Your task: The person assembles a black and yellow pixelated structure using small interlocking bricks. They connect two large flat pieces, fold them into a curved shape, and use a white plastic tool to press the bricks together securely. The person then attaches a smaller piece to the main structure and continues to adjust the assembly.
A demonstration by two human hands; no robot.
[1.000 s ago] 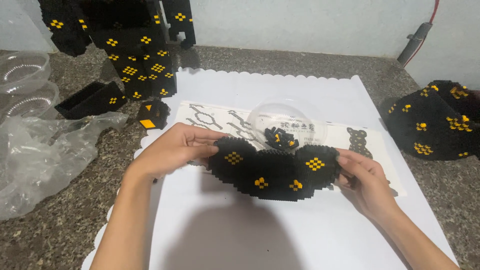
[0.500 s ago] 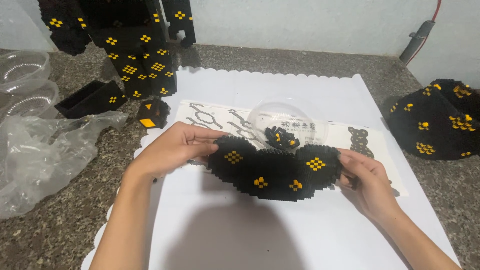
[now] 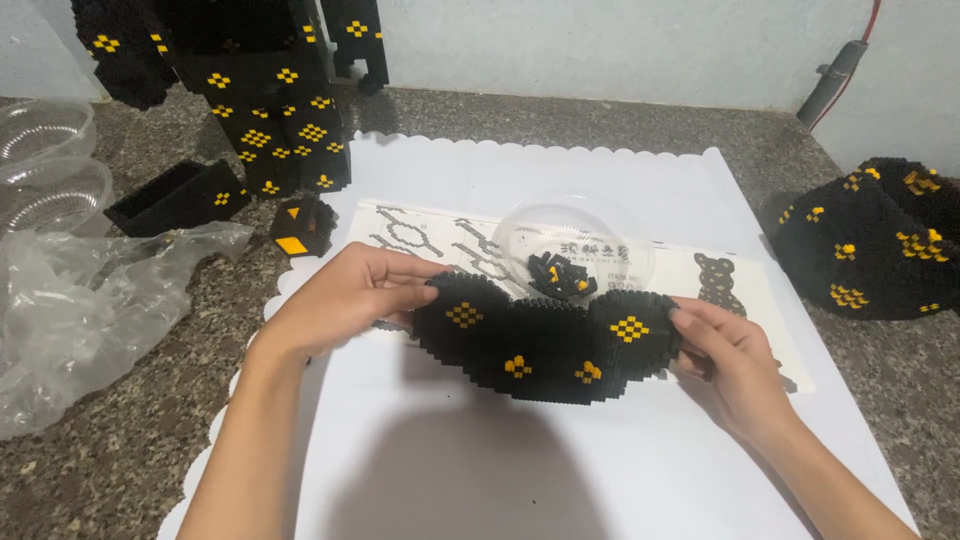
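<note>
Nothing has shifted: both hands (left hand (image 3: 345,295), right hand (image 3: 735,350)) still pinch the black brick panel (image 3: 545,340); the clear bowl (image 3: 575,235) holds loose black bricks (image 3: 560,273).

Speckled grey-brown granite countertop (image 3: 120,470) fills the view, running to a pale painted wall (image 3: 600,45) along its far edge. Large white paper sheet with scalloped edge (image 3: 560,190) covers the counter's middle, front to back. Dark grey tube with a red wire (image 3: 838,75) leans on the wall at the far right corner. Soft light; a shadow falls on the sheet's near part.
</note>
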